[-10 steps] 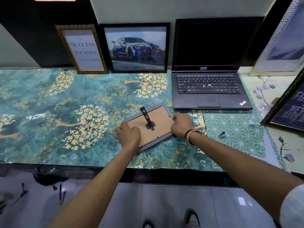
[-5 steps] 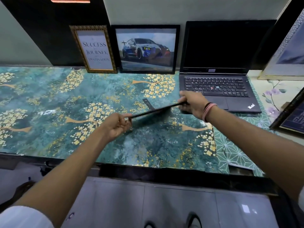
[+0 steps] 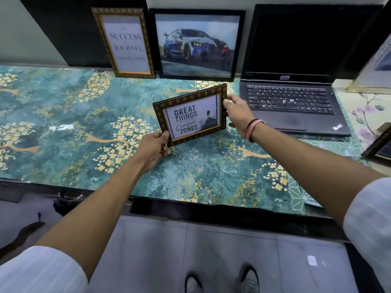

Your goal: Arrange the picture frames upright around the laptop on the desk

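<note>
Teal tabletop (image 3: pixel 63 115) now shows the quote frame (image 3: pixel 190 114) flipped face-up and lifted at 12 o'clock. Left hand (image 3: pixel 154 146) and right hand (image 3: pixel 236 112) each clasp a side, so it looks ready to stand beside the laptop (image 3: pixel 296 106).

right-edge frames (image 3: pixel 378 66) cropped, held frame's (image 3: pixel 191 116) back hidden

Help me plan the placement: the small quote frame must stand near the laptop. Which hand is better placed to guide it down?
Probably the right hand: it grips the small quote frame on the edge nearest the laptop. The left hand holds the far lower corner.
</note>
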Demonstrator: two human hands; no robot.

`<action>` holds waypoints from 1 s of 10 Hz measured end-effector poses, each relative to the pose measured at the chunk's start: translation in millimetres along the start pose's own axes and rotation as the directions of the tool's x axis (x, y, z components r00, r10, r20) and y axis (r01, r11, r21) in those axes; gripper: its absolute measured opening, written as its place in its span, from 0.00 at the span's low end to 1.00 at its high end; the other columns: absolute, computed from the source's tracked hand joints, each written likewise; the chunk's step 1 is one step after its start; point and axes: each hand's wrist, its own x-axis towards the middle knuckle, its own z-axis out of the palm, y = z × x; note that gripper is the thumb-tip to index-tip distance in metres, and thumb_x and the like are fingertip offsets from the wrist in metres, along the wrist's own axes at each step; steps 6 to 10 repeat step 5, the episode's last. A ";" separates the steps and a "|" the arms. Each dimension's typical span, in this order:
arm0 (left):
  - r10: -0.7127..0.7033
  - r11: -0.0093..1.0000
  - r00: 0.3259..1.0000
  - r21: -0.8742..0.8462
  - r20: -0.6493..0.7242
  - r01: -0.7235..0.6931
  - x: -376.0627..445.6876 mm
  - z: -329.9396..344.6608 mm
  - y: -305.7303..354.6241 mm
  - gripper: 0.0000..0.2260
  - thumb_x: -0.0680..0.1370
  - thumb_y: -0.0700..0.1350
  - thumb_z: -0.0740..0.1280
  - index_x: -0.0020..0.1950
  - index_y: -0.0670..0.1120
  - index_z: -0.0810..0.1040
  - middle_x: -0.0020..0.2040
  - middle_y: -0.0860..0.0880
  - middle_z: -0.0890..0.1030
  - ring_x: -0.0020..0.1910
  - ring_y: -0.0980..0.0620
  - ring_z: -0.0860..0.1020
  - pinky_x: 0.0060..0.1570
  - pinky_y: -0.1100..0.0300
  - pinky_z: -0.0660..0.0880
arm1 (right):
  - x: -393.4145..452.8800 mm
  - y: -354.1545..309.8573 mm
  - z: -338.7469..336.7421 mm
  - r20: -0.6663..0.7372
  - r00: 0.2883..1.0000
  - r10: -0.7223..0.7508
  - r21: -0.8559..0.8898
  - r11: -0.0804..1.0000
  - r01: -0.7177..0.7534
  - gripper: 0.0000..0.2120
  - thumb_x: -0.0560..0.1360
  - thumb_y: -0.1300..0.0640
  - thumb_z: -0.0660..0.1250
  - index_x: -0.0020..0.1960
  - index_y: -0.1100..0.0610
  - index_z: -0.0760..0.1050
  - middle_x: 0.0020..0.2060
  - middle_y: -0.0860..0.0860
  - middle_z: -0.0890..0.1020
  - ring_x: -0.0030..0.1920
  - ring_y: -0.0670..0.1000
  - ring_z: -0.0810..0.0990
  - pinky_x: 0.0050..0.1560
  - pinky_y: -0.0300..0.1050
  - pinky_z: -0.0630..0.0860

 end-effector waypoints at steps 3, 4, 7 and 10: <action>0.087 0.962 0.994 0.263 -0.066 -0.067 3.0 -4.5 -7.0 0.25 0.84 0.52 0.65 0.76 0.38 0.71 0.74 0.36 0.74 0.36 0.55 0.70 0.27 0.60 0.73 | 3.0 18.9 0.6 -0.039 0.996 -0.085 -0.155 0.985 0.078 0.17 0.84 0.53 0.57 0.66 0.60 0.75 0.49 0.49 0.79 0.47 0.47 0.75 0.49 0.45 0.73; 0.069 0.963 0.996 0.265 -0.047 -0.054 -5.0 -1.6 -3.2 0.16 0.82 0.51 0.67 0.68 0.46 0.78 0.65 0.41 0.82 0.37 0.53 0.71 0.32 0.56 0.71 | -5.4 24.4 0.3 -0.061 0.998 -0.034 -0.172 0.985 0.023 0.17 0.84 0.52 0.58 0.66 0.60 0.75 0.54 0.52 0.79 0.54 0.51 0.76 0.58 0.48 0.73; 0.056 0.972 0.989 0.234 -0.140 -0.022 -20.0 5.7 -0.5 0.12 0.81 0.47 0.67 0.63 0.45 0.76 0.53 0.46 0.77 0.40 0.50 0.71 0.37 0.54 0.72 | -20.2 31.3 -1.8 -0.142 0.990 0.004 -0.132 0.991 -0.023 0.16 0.83 0.51 0.59 0.64 0.59 0.75 0.52 0.53 0.78 0.52 0.52 0.76 0.56 0.47 0.72; 0.056 0.972 0.989 0.234 -0.140 -0.022 -20.0 5.7 -0.5 0.12 0.81 0.47 0.67 0.63 0.45 0.76 0.53 0.46 0.77 0.40 0.50 0.71 0.37 0.54 0.72 | -20.2 31.3 -1.8 -0.142 0.990 0.004 -0.132 0.991 -0.023 0.16 0.83 0.51 0.59 0.64 0.59 0.75 0.52 0.53 0.78 0.52 0.52 0.76 0.56 0.47 0.72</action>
